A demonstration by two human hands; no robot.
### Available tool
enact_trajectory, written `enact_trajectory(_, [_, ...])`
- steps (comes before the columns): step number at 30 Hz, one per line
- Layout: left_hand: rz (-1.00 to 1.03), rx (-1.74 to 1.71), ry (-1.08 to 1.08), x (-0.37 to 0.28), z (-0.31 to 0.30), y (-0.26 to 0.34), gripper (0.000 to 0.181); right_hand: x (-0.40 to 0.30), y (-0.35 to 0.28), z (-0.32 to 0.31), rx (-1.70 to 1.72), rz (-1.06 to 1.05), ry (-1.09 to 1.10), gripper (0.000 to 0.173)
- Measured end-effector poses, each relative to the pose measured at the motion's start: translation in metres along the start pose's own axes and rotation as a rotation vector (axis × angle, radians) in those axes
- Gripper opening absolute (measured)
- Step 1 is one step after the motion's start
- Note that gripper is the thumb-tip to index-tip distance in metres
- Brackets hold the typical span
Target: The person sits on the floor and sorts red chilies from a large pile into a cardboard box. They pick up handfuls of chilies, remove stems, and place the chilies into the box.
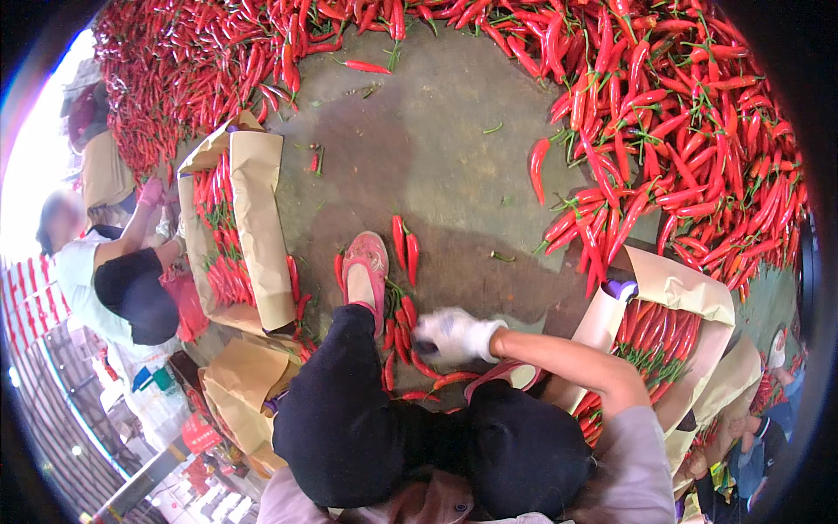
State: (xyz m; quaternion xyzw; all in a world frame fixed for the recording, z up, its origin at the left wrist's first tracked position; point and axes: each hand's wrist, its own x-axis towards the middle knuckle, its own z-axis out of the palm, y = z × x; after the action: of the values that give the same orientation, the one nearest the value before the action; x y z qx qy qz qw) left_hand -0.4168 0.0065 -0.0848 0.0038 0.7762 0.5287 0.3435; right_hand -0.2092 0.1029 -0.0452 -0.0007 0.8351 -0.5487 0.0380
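Observation:
My right hand [452,335], in a white knit glove, hangs low between my knees over the concrete floor [458,118]. Its fingers are blurred and partly turned away, so whether they grip anything is unclear. Just left of it lie several loose red chili peppers [400,327] with green stems, beside my pink slip-on shoe [366,255]. Two more red peppers [406,249] rest ahead of the glove. My left hand is out of view. By my right knee stands an open paper-lined container [694,295] filled with neatly layered chilies [661,334].
Large heaps of red chilies spread at the right [681,131] and far left [190,72]. Another paper-lined container [262,229] of chilies stands left, with folded brown paper [245,373] behind it. A person in pink gloves [150,191] crouches farther left; others sit at right.

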Motion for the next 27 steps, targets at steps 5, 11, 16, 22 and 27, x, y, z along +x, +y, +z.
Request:
enact_trajectory(5, [-0.066,-0.284,-0.149,-0.002,0.043,0.036,0.032,0.082,0.026,-0.062,-0.509,0.115,0.493,0.048])
enact_trajectory(11, [-0.158,-0.291,-0.129,0.016,0.029,0.021,0.030,0.028,0.048,0.009,-0.486,0.128,0.187,0.059])
enact_trajectory(16, [-0.182,-0.206,-0.081,0.008,-0.011,0.015,0.028,-0.015,-0.004,0.030,-0.229,0.169,-0.036,0.069])
enact_trajectory(22, [-0.234,-0.018,-0.084,-0.011,-0.043,-0.005,0.026,-0.002,0.006,0.128,-0.139,0.260,-0.269,0.064])
enact_trajectory(27, [-0.285,0.242,-0.129,-0.037,-0.074,-0.021,0.024,0.018,0.027,0.188,0.440,0.047,-0.579,0.046])
